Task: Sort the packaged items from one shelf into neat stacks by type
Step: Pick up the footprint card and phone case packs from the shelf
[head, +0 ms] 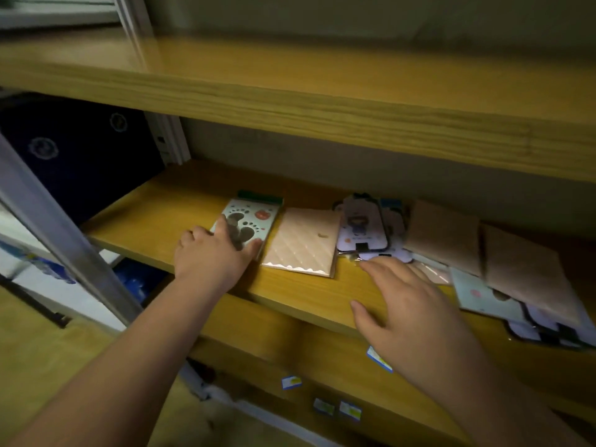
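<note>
On the wooden shelf [154, 217] lies a pale green pack with footprint marks [254, 217]; my left hand [213, 256] rests on its near left corner, index finger and thumb spread flat over it. Beside it to the right sits a pink quilted pack [306, 243]. Further right, purple character packs [364, 227] lie in a loose heap, with two tan packs [445, 233] overlapping more green and purple ones [480, 295]. My right hand [406, 301] hovers with fingers straight, fingertips at the edge of the purple packs, holding nothing.
An upper wooden shelf board [322, 104] overhangs close above. A grey metal upright [58, 233] slants down the left side. A lower shelf [290, 359] carries small price labels [350, 409]. A dark box [77, 156] stands behind the left post.
</note>
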Demonstrator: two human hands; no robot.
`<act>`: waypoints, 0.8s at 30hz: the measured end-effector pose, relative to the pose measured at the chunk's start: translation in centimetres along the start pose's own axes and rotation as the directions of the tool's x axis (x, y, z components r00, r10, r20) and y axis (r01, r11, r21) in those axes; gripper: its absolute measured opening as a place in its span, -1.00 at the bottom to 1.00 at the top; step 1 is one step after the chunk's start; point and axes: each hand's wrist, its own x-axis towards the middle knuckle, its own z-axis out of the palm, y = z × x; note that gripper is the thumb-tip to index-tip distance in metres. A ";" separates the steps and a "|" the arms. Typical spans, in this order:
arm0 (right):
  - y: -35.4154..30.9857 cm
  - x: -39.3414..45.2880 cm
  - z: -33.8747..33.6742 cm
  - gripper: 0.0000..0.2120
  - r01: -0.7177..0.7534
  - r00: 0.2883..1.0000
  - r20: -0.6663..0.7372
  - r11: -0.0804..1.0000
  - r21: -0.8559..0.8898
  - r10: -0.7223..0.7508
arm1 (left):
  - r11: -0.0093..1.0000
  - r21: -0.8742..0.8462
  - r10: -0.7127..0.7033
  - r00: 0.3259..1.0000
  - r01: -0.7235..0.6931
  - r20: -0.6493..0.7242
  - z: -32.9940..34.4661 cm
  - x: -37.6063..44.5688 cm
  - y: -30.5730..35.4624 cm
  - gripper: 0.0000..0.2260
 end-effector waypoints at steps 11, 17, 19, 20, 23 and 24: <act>-0.3 0.0 1.8 -0.41 -0.072 0.997 0.009 0.997 0.028 0.072 | 0.917 -0.395 0.039 0.999 -0.050 -0.036 -1.9 1.8 -1.9 -0.16; 0.1 0.6 1.9 -0.41 -0.110 0.994 0.010 0.986 0.125 0.110 | 0.728 -0.686 0.026 0.999 0.007 0.037 -1.5 1.1 -3.8 -0.47; 0.2 1.2 2.0 -0.43 -0.110 0.994 0.000 0.984 0.141 0.111 | 0.583 -0.809 0.021 0.995 0.069 0.100 -1.5 0.8 -4.2 -0.49; 0.4 1.6 2.0 -0.44 -0.112 0.993 -0.017 0.986 0.120 0.115 | 0.497 -0.861 0.016 0.991 0.106 0.132 -1.7 0.6 -4.4 -0.48; 1.1 3.3 2.1 -0.46 -0.191 0.978 -0.070 0.979 0.065 0.196 | 0.334 -0.930 0.011 0.986 0.151 0.164 -2.5 -0.3 -4.3 -0.49; 1.3 4.0 2.2 -0.47 -0.231 0.968 -0.077 0.970 0.076 0.237 | 0.316 -0.938 0.020 0.988 0.142 0.156 -2.7 -0.8 -4.0 -0.49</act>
